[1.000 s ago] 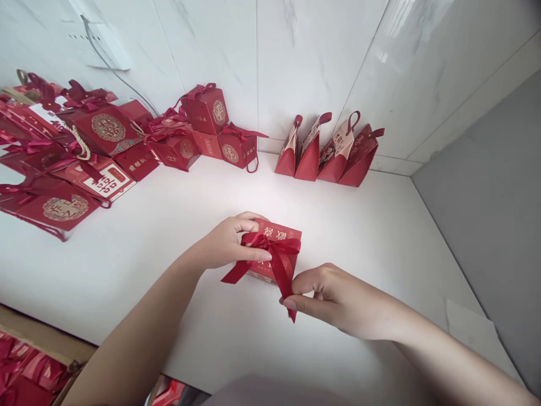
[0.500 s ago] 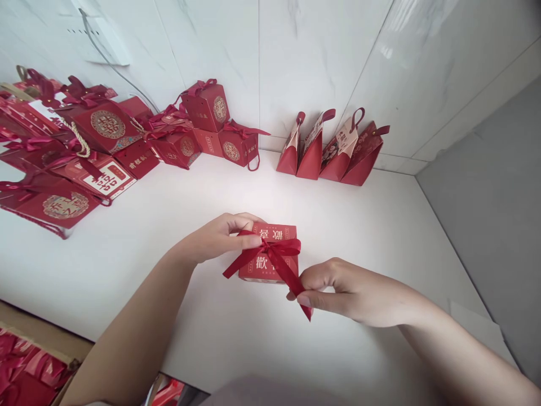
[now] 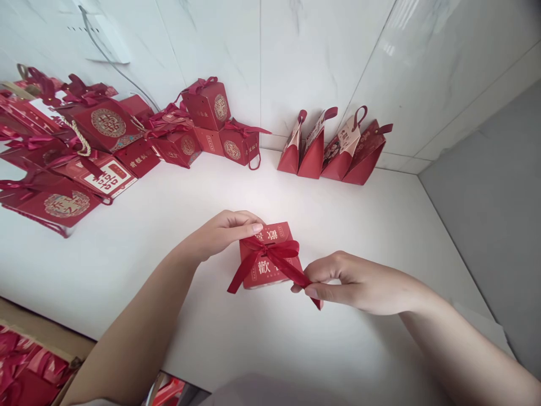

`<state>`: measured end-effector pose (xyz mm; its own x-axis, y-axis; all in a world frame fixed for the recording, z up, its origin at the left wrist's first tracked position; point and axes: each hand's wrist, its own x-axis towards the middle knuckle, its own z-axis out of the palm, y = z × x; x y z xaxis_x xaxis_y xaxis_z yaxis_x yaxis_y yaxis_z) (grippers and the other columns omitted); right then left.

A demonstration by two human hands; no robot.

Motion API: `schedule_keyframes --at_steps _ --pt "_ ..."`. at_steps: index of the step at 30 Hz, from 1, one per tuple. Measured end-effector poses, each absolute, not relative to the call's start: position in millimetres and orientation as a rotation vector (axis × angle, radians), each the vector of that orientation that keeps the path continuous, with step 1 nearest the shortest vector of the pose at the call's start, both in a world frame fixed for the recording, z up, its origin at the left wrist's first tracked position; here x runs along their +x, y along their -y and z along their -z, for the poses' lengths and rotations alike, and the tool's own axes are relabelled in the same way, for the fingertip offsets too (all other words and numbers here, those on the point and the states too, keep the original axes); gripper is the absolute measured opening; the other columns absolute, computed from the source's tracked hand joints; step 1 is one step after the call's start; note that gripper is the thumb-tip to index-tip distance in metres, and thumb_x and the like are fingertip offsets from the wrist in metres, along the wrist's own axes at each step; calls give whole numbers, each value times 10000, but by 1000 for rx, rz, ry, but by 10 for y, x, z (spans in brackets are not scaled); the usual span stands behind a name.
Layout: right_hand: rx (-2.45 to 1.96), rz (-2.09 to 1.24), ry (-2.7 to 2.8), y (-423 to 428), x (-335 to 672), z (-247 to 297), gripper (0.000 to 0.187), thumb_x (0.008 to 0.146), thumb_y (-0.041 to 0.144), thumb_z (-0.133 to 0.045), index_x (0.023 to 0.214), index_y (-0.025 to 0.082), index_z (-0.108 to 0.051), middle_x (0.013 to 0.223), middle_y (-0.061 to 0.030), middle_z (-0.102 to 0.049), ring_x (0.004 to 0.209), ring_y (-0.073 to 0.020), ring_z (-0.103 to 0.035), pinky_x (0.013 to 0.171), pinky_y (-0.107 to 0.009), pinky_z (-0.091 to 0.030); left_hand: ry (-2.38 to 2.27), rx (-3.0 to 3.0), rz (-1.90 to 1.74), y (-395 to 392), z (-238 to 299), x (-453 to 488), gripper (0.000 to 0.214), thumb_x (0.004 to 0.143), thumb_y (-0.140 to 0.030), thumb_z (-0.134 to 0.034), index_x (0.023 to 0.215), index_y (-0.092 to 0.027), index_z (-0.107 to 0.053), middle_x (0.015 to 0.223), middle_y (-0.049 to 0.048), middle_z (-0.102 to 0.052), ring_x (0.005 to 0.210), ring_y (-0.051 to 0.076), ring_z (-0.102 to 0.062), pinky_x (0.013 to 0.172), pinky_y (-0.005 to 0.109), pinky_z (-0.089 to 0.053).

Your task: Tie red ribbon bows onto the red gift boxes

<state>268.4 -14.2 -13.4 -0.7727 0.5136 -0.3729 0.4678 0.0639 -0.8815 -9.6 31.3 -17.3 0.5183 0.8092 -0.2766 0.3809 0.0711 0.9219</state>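
A small red gift box (image 3: 270,276) with pale printed characters rests on the white table, turned a little askew. Across its top lies a red ribbon (image 3: 284,249) knotted in a bow, with one loop to the right and a loose tail at the lower left. My left hand (image 3: 236,228) grips the box at its far left corner, thumb on top and fingers behind, partly hidden. Pinched between thumb and fingers of my right hand (image 3: 333,282) is the ribbon's other tail, drawn out past the box's right side.
Red gift boxes (image 3: 105,127) with ribbons and cords are piled at the back left. Several pointed red boxes (image 3: 310,160) with loop handles stand against the tiled wall (image 3: 304,56). An open cardboard box (image 3: 42,327) of red items sits below the table's (image 3: 203,338) left edge.
The gift box has turned slightly counterclockwise. My right hand has moved a little up and right with the ribbon tail, and my left thumb has shifted from the knot toward the box's far edge.
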Motion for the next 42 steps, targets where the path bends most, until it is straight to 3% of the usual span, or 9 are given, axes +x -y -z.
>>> schedule_keyframes --at_steps 8,12,17,20,24,28,31,35,42 --pt "-1018 -1884 2245 99 2739 151 249 955 279 -485 964 166 -707 764 -10 -606 688 -135 -532 653 -263 -413 -1062 1581 -410 -305 172 -108 333 887 -488 -564 836 -188 -702 1195 52 -653 1053 240 -603 887 349 -472" --pt "-1049 -1917 2196 51 2792 204 265 878 151 -483 969 182 -730 733 6 -571 655 -122 -500 623 -254 -394 -1087 1660 -372 -297 133 -121 423 836 -496 -622 604 -163 -507 1173 47 -646 975 221 -604 844 353 -468" --pt "-1018 -2007 2180 -18 2843 258 401 821 106 -464 1103 209 -729 627 32 -502 588 -112 -450 568 -244 -349 -1047 1723 -299 -291 101 -131 392 783 -457 -693 632 -167 -476 1231 35 -613 1058 233 -591 835 335 -456" --pt "-1010 -1977 2249 -41 2849 254 349 809 100 -480 1026 198 -735 660 26 -526 615 -114 -460 588 -247 -358 -1005 1749 -265 -288 93 -133 371 806 -449 -675 646 -167 -494 1262 36 -598 1125 240 -568 883 334 -448" --pt "-1051 -1831 2420 -37 2909 143 147 859 196 -553 795 179 -684 785 1 -616 688 -130 -525 648 -260 -399 -910 1773 -250 -289 92 -138 351 879 -434 -588 658 -168 -522 1267 32 -597 1166 234 -549 956 337 -427" --pt "-1158 -1722 2406 -14 3025 -21 205 900 403 -606 911 214 -685 925 -21 -691 819 -178 -611 739 -285 -445 -917 1759 -265 -284 91 -147 362 905 -444 -545 669 -170 -555 1251 39 -602 1160 234 -556 971 331 -432" --pt "-1221 -1640 2143 -13 3015 -63 285 942 467 -545 1016 214 -652 915 -43 -698 839 -183 -625 781 -300 -467 -942 1750 -289 -279 91 -150 363 908 -468 -535 700 -177 -596 1267 45 -591 1186 243 -542 984 337 -436" --pt "-1173 -1739 1879 -47 2798 -21 378 955 522 -506 1114 190 -593 737 -27 -681 617 -139 -594 648 -283 -484 -968 1753 -346 -259 97 -122 379 893 -483 -558 672 -176 -586 1257 39 -594 1197 246 -534 1013 361 -427" --pt "-943 -1964 1851 -126 2494 20 377 885 526 -624 984 163 -635 618 6 -658 456 -76 -491 453 -209 -391 -1026 1729 -444 -185 167 20 341 766 -485 -719 663 -177 -611 1217 49 -586 1030 226 -610 904 374 -487"
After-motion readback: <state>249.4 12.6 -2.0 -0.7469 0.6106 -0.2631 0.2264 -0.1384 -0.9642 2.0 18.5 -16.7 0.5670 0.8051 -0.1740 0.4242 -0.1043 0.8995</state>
